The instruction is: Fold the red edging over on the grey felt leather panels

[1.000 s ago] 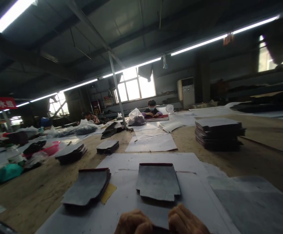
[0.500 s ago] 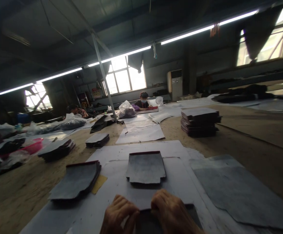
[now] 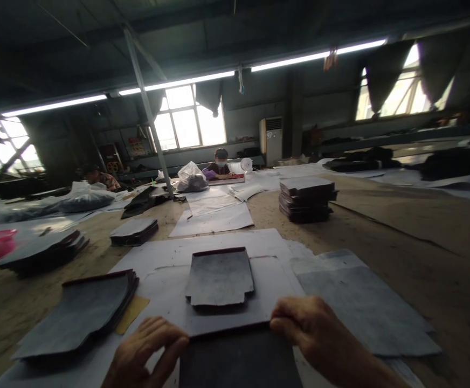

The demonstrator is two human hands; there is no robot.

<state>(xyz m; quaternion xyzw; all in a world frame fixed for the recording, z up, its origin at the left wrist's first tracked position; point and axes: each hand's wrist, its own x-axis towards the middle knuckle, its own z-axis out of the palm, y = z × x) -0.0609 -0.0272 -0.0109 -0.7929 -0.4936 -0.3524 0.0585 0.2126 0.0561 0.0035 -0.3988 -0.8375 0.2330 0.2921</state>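
Note:
A dark grey cut panel [image 3: 239, 358], probably fabric or leather, lies at the bottom of the view, its near part cut off by the frame. My left hand [image 3: 148, 347] pinches its upper left corner between thumb and fingers. At the upper right corner my right hand [image 3: 305, 326] is closed on the same edge. Just beyond them, a small stack of grey panels [image 3: 221, 277] with notched lower corners and a dark red top edge rests on white paper [image 3: 162, 280]. Left of my hands is a thicker stack of similar panels [image 3: 85, 310], with a yellow piece [image 3: 132, 312] beside it.
A large grey sheet [image 3: 352, 302] lies to the right. Farther back stand a tall stack of panels [image 3: 305, 196] and two lower stacks [image 3: 133, 231] at left. A pole [image 3: 144, 102] rises from the table. A co-worker [image 3: 221, 164] sits across the table, another person farther left.
My hands have moved apart along the panel's top edge, one towards each corner, and more of the panel shows between them. The view has turned slightly to the right.

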